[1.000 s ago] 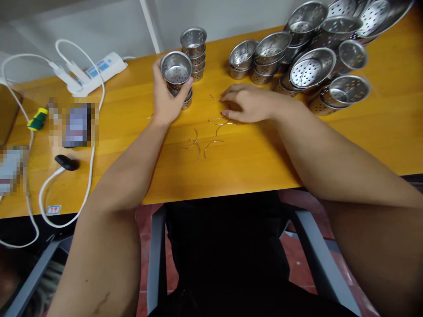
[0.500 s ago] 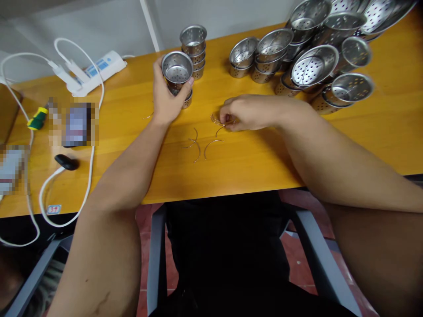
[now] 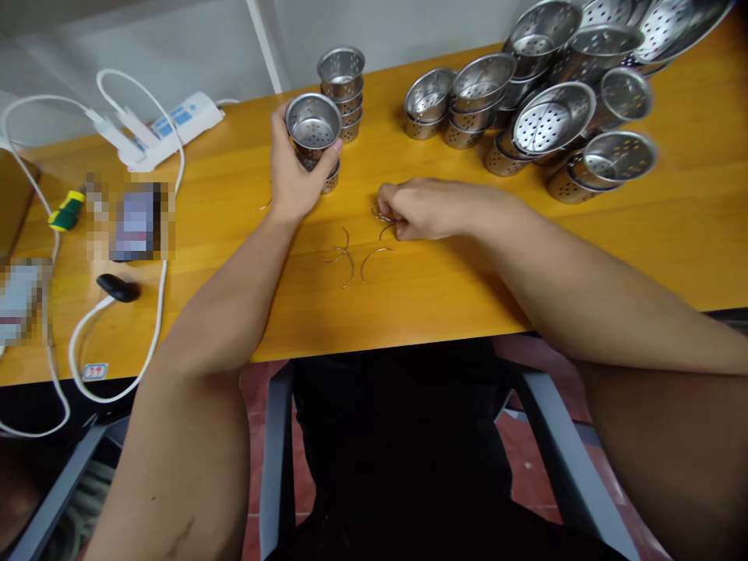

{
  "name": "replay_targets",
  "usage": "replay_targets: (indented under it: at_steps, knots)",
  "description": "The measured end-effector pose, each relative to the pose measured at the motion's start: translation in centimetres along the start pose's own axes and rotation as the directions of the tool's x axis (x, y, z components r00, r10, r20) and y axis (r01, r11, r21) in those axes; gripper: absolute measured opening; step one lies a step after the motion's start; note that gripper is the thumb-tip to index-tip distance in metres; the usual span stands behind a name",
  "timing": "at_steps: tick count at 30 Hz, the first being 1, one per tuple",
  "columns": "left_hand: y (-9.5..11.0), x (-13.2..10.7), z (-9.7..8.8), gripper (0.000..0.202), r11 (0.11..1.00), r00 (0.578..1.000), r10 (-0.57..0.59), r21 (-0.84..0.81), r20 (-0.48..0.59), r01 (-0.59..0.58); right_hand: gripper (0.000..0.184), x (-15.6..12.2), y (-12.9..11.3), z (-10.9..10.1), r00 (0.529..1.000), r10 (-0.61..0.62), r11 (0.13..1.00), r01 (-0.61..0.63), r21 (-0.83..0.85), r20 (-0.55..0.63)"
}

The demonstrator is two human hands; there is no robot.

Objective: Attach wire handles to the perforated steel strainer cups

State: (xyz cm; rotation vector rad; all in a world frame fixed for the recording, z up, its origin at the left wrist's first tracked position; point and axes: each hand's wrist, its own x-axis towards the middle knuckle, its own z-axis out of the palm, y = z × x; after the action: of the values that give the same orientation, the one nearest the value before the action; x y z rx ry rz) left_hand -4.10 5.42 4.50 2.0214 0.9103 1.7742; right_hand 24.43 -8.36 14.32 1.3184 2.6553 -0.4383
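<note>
My left hand [image 3: 292, 181] grips a small perforated steel cup [image 3: 312, 125] held over a short stack of the same cups on the yellow wooden table [image 3: 444, 288]. My right hand [image 3: 424, 209] rests on the table to the right, its fingertips pinched on thin curved wire handles [image 3: 381, 214]. Several more loose wire handles [image 3: 354, 261] lie just in front of both hands. A taller stack of cups [image 3: 343, 89] stands behind my left hand.
A pile of perforated steel cups and larger strainer bowls [image 3: 555, 117] fills the far right. At the left lie a white power strip [image 3: 169, 125] with white cables, a green-yellow tool [image 3: 65, 212], a black object [image 3: 118, 287] and blurred items.
My right hand slid toward me and left from the far wires, and its fingers closed on wire handles. My left hand kept hold of the cup, hardly moving.
</note>
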Motion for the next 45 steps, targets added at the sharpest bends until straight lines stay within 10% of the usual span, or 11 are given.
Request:
replay_targets:
  at_steps: [18,25,35,41,45]
  knots:
    - [1.4,0.2,0.0,0.086,0.992,0.992,-0.125,-0.002,0.032,0.125,0.008,0.2,3.0,-0.1,0.982,0.010,1.000,-0.010,0.002,-0.188]
    - [0.4,0.1,0.2,0.084,0.998,0.999,-0.034,-0.043,0.005,0.035,0.031,-0.1,3.2,-0.5,0.978,-0.026,0.998,0.037,0.048,-0.206]
    - [2.2,0.1,0.1,0.095,0.988,0.987,-0.154,-0.020,0.053,0.156,0.030,-1.3,7.4,-1.3,0.992,0.024,0.978,-0.048,0.202,0.121]
    - [1.9,0.3,0.3,0.103,0.989,0.990,-0.141,-0.043,0.014,0.141,0.011,-0.4,5.5,-0.1,0.999,-0.047,0.990,0.045,0.132,0.006]
    - [2.1,0.1,0.0,0.094,0.989,0.988,-0.146,-0.027,0.055,0.148,0.051,-0.2,3.9,0.4,0.991,-0.125,0.971,0.132,0.201,-0.046]
